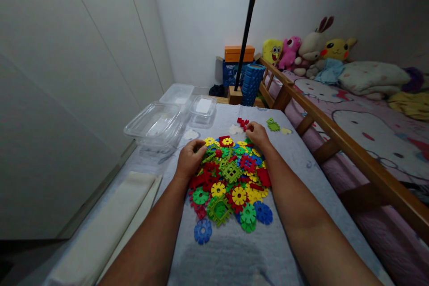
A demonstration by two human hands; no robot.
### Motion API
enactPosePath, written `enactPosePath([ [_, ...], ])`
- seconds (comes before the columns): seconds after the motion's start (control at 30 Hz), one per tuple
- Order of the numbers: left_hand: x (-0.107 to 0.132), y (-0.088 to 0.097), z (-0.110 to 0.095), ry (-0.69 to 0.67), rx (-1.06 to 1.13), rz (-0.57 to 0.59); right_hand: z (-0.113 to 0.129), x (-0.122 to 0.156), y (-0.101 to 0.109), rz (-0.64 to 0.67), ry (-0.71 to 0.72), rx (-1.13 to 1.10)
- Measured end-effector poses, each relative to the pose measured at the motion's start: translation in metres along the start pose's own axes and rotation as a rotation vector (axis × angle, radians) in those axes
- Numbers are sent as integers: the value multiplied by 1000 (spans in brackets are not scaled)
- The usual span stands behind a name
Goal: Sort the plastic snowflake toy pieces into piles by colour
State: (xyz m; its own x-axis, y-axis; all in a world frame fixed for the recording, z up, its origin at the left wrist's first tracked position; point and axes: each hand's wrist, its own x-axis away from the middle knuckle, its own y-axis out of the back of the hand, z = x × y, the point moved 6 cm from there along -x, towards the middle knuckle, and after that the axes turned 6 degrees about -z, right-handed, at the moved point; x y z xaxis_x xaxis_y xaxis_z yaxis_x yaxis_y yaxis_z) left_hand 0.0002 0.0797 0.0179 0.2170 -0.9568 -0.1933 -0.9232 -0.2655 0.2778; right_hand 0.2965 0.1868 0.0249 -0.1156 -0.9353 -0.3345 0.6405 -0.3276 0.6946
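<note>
A heap of plastic interlocking pieces (231, 172) in red, yellow, green and blue lies on the cloth-covered table, with notched discs and square lattice shapes mixed together. My left hand (191, 157) is at the heap's upper left edge, its fingers curled in beside a yellow notched disc (209, 141); anything between them is hidden. Beyond the heap, my right hand (258, 135) pinches at a small red piece (245, 128), next to other red pieces (240, 121) on the table. Some green lattice pieces (273, 124) lie apart, to the right of that hand.
Clear plastic containers (154, 120) and a smaller lidded box (203, 106) stand at the back left. Folded cream cloth (129, 205) lies along the left side. A wooden bed rail (321, 120) borders the right; a black pole (246, 31) rises behind the table.
</note>
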Motion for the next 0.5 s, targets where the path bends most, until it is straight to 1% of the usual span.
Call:
enactPosePath([
  [0.2,0,0,-1,-7,2,-3,5,2,-3,54,33,-29],
  [0.33,1,1,-3,-6,2,0,6,1,-2,73,34,-15],
  [0.4,1,1,-3,-1,4,3,12,1,0,93,44,0],
  [0.43,1,0,-3,1,5,4,17,1,0,122,57,4],
  [0.5,1,0,-3,4,9,6,32,3,-4,243,111,-11],
])
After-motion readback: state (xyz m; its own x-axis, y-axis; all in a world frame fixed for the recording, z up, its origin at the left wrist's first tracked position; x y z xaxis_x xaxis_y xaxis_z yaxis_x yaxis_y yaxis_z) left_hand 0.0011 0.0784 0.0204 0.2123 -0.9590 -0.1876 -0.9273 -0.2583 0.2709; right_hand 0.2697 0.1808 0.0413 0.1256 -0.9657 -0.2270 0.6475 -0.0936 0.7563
